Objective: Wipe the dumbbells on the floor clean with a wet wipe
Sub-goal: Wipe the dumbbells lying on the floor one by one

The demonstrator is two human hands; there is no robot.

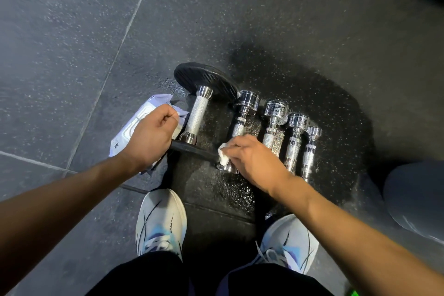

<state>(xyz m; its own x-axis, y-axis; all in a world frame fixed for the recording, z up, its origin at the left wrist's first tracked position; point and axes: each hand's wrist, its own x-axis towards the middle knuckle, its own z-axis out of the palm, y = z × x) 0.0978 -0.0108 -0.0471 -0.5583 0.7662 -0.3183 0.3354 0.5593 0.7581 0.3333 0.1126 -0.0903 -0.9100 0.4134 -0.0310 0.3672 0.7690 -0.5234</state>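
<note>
Floor [72,55] carries five dumbbells in a row at 12 o'clock of your feet. Your right hand [252,161] pinches the wet wipe [223,156] on the second dumbbell [239,127]'s near end; left hand [150,137] curls over the pack [134,125]. Next, I'd say: wipe up its handle.

Right hand [249,161] pressing wet wipe [223,156] on chrome dumbbell [237,127], left hand [150,134] fisted over wipes pack [134,125]

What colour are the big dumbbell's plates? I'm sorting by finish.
Black plates, with a chrome handle; head view.
</note>
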